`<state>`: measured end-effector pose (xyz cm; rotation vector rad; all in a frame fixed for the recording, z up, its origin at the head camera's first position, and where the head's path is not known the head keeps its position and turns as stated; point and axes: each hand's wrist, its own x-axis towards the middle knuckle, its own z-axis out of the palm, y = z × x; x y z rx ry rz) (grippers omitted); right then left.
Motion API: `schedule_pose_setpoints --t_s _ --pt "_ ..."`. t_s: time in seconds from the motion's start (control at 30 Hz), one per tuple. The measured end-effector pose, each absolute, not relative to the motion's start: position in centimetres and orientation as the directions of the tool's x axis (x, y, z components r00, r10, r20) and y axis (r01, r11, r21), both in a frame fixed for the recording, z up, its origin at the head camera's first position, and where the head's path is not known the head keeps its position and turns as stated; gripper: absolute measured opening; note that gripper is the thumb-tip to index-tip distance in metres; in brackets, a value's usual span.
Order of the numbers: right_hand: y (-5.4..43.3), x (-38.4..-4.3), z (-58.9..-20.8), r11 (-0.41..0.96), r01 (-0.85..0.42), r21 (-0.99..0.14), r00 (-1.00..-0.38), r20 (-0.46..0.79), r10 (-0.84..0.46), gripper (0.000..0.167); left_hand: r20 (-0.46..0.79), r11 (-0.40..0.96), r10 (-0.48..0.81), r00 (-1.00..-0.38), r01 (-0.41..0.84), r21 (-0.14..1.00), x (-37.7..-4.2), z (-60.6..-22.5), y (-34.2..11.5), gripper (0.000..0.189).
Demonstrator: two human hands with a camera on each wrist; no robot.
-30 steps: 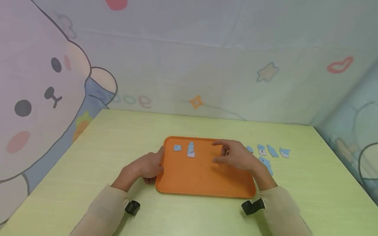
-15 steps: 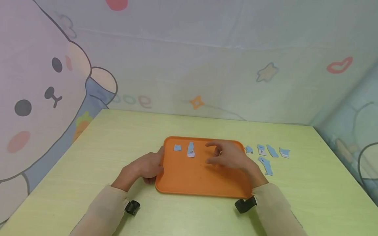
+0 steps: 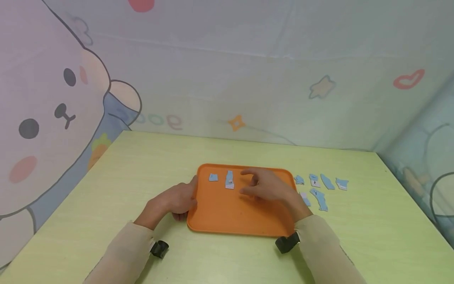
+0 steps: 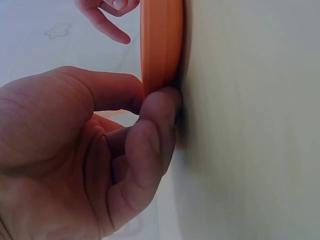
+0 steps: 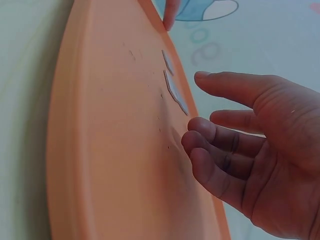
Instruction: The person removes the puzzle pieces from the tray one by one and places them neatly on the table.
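Note:
An orange tray lies on the table. My left hand holds its left rim; the left wrist view has the thumb at the rim and fingertips curled by its underside. Over the tray's right half hovers my right hand, fingers loosely bent and thumb apart, nothing between them. Just left of its fingertips is a tall blue-and-white puzzle piece on the tray. Farther left lies a small blue puzzle piece. Both appear in the right wrist view as thin flat pieces.
Right of the tray, several blue puzzle pieces lie scattered on the table, among them a long one, a jagged one and one with a white edge. A patterned cloth backdrop rises behind the table.
My right hand has moved left across the tray toward the tall puzzle piece, uncovering pieces on the table to the right. The left hand and the tray stay where they were.

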<state>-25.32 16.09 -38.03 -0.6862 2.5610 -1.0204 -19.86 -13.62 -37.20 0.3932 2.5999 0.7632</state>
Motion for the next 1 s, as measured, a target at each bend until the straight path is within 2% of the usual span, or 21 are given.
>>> schedule_pose_setpoints --t_s 0.4,0.67,1.0 --pt "15.3 -26.0 -38.0 0.669 -0.320 -0.671 -0.822 -0.154 -0.548 0.067 -0.296 0.807 0.385 -0.874 0.162 0.568 -19.9 -37.1 -13.5 0.057" --pt "14.7 -26.5 -38.0 0.667 -0.297 -0.683 -0.820 -0.175 -0.545 0.070 -0.304 0.811 0.367 -0.879 0.143 0.567 -19.9 -37.1 -13.6 0.044" --pt "14.1 -27.0 -38.7 0.707 -0.339 -0.620 -0.837 -0.145 -0.528 0.068 -0.300 0.807 0.371 -0.879 0.145 0.572 -20.0 -37.3 -13.6 0.057"
